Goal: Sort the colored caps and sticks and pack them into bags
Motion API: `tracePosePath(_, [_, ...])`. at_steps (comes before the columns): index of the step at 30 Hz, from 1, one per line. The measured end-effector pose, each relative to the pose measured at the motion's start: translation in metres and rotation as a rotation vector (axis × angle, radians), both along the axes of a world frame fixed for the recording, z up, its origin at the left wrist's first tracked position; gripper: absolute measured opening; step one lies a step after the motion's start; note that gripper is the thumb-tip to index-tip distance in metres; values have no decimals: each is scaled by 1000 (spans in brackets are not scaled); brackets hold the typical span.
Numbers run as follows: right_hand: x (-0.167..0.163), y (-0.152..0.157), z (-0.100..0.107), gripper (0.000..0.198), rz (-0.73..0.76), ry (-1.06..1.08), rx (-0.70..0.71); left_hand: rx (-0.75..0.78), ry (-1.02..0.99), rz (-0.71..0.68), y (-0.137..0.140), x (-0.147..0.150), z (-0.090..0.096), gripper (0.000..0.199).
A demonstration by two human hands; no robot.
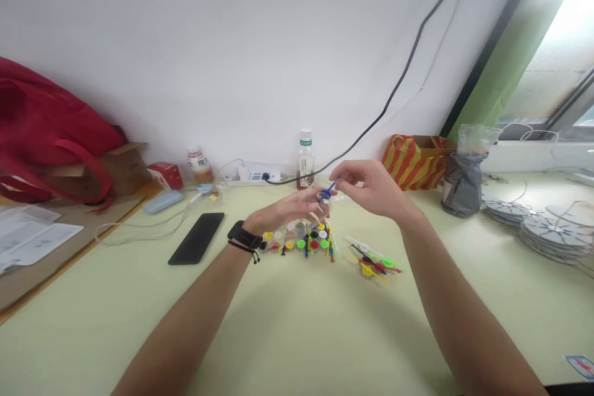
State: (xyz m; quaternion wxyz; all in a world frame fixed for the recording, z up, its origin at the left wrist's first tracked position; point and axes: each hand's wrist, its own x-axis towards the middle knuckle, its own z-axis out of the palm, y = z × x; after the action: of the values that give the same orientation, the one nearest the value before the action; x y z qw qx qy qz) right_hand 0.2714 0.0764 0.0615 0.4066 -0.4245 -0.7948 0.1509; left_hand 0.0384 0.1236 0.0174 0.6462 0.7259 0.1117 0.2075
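My left hand (297, 204), with a black watch on its wrist, pinches a small round blue piece (324, 195) between thumb and fingers. A thin blue plastic stick (331, 186) rises from that piece, and my right hand (371, 184) has its fingertips closed on the upper end. Both hands are above the table. Below them lie several small coloured discs (301, 245) and thin sticks (307, 246), partly covered by my left hand. Nearer my right forearm is a loose pile of discs with sticks (371, 261) in white, green, black, red and yellow.
A black phone (196, 239) lies left of my left wrist. Behind the hands stand a drink bottle (305, 161) and a power strip (255, 173). To the right are a striped bag (408, 161), a grey bag (463, 182) and stacked silver discs (557, 238). A black cable (408, 62) hangs down.
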Motion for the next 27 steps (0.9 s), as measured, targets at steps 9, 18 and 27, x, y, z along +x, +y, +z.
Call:
tracePosePath(9, [-3, 3, -5, 20, -37, -36, -29, -33, -15, 34, 2, 0, -3, 56])
tracePosePath(18, [37, 34, -29, 22, -3, -487, -457, -43, 19, 52, 2, -2, 0, 56])
tracePosePath(27, [37, 69, -91, 30, 203, -682, -1009, -160, -104, 26, 10, -3, -9, 66])
